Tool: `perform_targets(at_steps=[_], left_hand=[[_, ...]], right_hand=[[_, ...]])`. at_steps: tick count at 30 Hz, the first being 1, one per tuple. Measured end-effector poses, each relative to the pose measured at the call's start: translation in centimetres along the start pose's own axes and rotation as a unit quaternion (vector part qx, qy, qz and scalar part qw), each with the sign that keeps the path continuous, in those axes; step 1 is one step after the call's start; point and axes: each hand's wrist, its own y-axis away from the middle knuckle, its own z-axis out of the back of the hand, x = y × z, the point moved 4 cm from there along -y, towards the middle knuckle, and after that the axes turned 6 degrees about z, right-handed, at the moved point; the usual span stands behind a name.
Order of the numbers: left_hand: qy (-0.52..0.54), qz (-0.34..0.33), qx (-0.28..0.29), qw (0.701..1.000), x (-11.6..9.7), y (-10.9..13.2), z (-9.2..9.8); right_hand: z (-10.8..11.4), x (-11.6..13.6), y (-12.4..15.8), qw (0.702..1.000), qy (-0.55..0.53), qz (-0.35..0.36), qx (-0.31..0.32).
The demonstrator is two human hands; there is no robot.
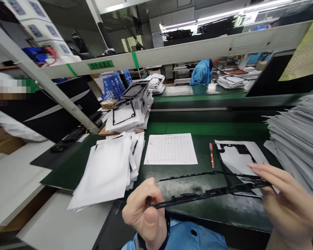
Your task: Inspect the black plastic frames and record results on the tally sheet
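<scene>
A thin black plastic frame [206, 194] is held up, nearly edge-on to me, above the green work surface. My left hand [144, 210] grips its left end, fingers curled and thumb against the edge. At the opposite end my right hand [289, 198] holds the frame between its long, fairly straight fingers and the thumb side, which is partly hidden. Beyond the right hand lies a white sheet [233, 161] with another black frame part [236, 148] on it. A red pen [211, 155] and a printed form [170, 149] lie behind the held frame.
White sheets [108, 168] with black parts between them are piled at the left. Behind them stands a taller stack with a black frame [123, 113] on top. A high paper stack [299, 139] borders the right. Across the bench is a person in blue [202, 72].
</scene>
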Motion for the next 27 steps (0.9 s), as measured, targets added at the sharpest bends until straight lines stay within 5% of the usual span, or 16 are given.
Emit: perform_targets(at_steps=[3, 5, 9, 14, 16, 19, 22, 27], left_hand=[[0.026, 0.041, -0.005, 0.999, 0.2, -0.3, -0.2], [0.027, 0.046, -0.012, 0.999, 0.1, -0.4, -0.2], [0.05, 0.088, -0.009, 0.995, 0.9, -1.0, -0.1], [0.023, 0.159, -0.036, 0.986, 5.4, -1.1, 0.7], [-0.09, 0.137, -0.022, 0.986, 6.7, -0.7, 0.5], [-0.209, 0.038, 0.081, 0.974, 6.5, 0.5, -0.7], [-0.141, -0.024, 0.193, 0.971, 5.1, 1.7, -1.9], [-0.057, -0.06, 0.178, 0.98, 3.6, 1.7, -2.5]], right_hand=[[0.6, -1.1, 1.8, 0.981, -0.078, -0.123, -0.125], [0.3, -0.9, 2.3, 0.968, -0.121, -0.154, -0.156], [-0.5, -0.7, 2.4, 0.96, -0.18, -0.164, -0.139], [-0.4, -1.2, 2.7, 0.974, -0.109, -0.144, -0.137], [-0.2, -0.8, 1.9, 0.986, -0.07, -0.108, -0.106], [-0.6, 0.8, 0.0, 0.999, -0.048, -0.023, -0.003], [-0.6, 2.2, -1.0, 0.998, -0.05, 0.027, 0.027], [0.0, 3.0, 0.0, 0.999, -0.043, 0.029, 0.011]])
